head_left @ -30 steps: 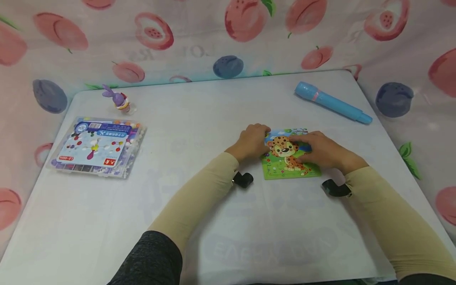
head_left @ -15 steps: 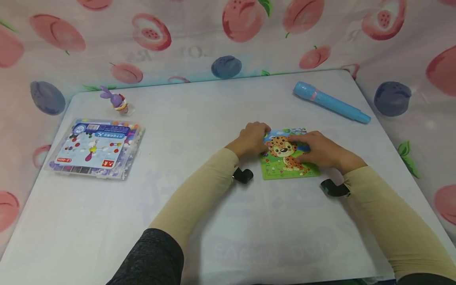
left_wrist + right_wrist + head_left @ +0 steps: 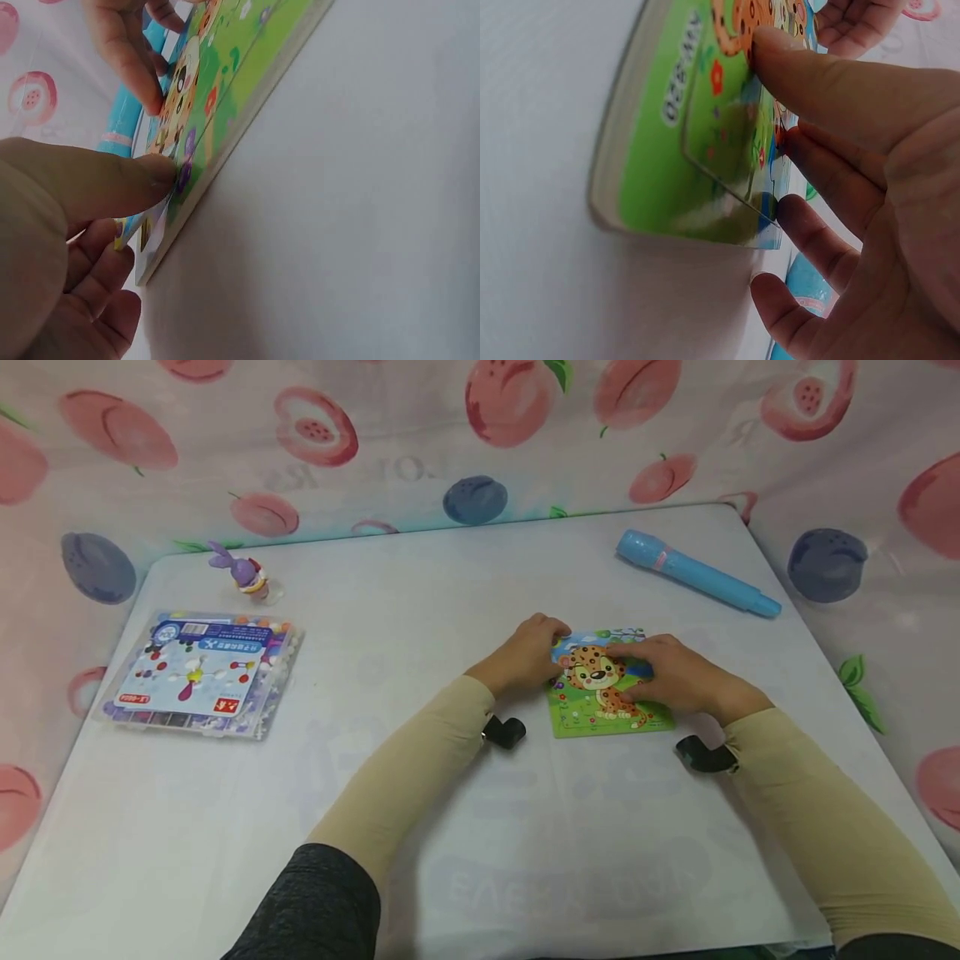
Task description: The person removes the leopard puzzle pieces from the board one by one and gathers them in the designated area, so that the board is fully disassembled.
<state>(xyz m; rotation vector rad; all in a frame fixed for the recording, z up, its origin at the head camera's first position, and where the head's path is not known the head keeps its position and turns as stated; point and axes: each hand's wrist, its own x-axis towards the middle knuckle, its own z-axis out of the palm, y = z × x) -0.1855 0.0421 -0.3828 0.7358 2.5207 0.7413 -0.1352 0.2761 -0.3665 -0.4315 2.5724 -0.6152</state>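
Observation:
A jigsaw puzzle (image 3: 615, 720) with a cartoon leopard on a green and blue scene lies flat on the white table, right of centre. At its upper left corner is my left hand (image 3: 531, 652). In the left wrist view, the thumb (image 3: 154, 174) and fingers of that hand pinch a puzzle piece (image 3: 131, 229), its corner tilted up from the board. My right hand (image 3: 678, 675) rests over the puzzle's right side, with thumb and fingertips spread apart on the picture. The right wrist view shows the thumb (image 3: 780, 56) on the leopard and part of a seam around the pieces.
A blue pen-shaped tube (image 3: 697, 572) lies behind and right of the puzzle. On the left are a clear box (image 3: 198, 672) of small coloured parts and a purple-eared figurine (image 3: 246, 573). A fruit-print curtain (image 3: 405, 435) hangs along the table's back edge.
My left hand and wrist have shifted slightly left at the puzzle's corner. The right hand and the puzzle stay in place; the head view has drifted a little.

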